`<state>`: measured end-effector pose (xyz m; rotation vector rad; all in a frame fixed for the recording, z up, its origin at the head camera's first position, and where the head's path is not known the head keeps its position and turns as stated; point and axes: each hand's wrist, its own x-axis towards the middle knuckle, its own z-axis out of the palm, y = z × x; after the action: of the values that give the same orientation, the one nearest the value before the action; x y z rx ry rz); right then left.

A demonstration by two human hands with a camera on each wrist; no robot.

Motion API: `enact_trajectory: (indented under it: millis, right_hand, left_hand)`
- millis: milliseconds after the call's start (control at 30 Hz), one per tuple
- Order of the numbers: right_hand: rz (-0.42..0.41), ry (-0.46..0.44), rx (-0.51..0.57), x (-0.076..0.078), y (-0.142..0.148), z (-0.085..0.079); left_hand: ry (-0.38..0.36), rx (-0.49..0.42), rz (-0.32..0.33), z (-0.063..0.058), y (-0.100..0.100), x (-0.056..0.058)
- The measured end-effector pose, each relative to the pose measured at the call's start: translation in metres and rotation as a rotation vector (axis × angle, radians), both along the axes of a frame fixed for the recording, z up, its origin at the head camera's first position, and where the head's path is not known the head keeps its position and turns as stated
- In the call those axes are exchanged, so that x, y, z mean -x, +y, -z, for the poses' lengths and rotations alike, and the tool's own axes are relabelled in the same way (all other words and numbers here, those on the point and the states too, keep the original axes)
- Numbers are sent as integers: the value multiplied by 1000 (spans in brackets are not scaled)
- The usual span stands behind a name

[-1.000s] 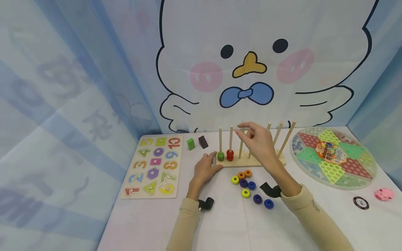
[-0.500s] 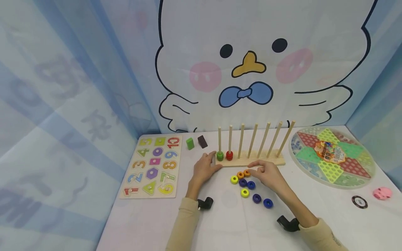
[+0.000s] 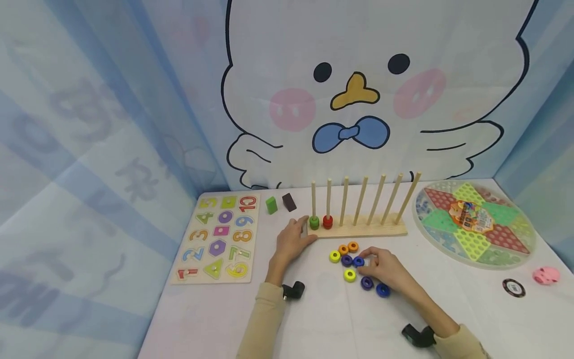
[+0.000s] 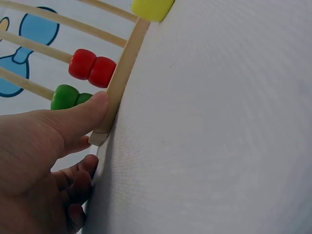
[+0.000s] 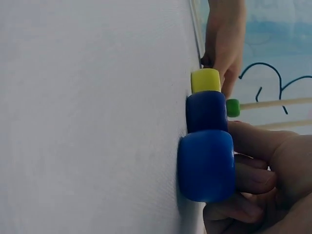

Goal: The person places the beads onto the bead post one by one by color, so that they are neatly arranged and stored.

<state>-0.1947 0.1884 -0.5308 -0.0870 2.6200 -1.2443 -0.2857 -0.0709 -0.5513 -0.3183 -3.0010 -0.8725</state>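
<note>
The wooden peg stand has a row of upright pegs; green beads sit on the leftmost and red beads on the one beside it. My left hand grips the stand's left end, thumb in front on the base in the left wrist view. My right hand has its thumb and forefinger around a blue bead on the table. In the right wrist view, a nearer blue bead and a dark blue bead partly cover the right fingers.
Loose orange beads, yellow beads and dark purple beads lie around the right hand. A number puzzle board is at left, near a green block and dark block. Right are a round game board, chip and pink pig.
My right hand has come down from above the pegs, passed by the orange beads, and moved nearer to me to the blue bead. The left hand stays on the stand.
</note>
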Motion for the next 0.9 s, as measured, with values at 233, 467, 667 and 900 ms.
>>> enact_trajectory:
  millis: [233,467,667,900]
  right_hand:
    - [33,83,-66,3,-5,-22]
    - [49,331,-61,17,-19,-81]
    - [84,578,-32,38,-34,-130]
    - [135,712,-45,61,-43,-152]
  left_hand:
    - [-14,6,-10,0,0,0]
    - [-4,1,-6,0,-1,1]
    - [-11,-3,-12,1,-2,1]
    - [-5,-7,-3,1,-1,1]
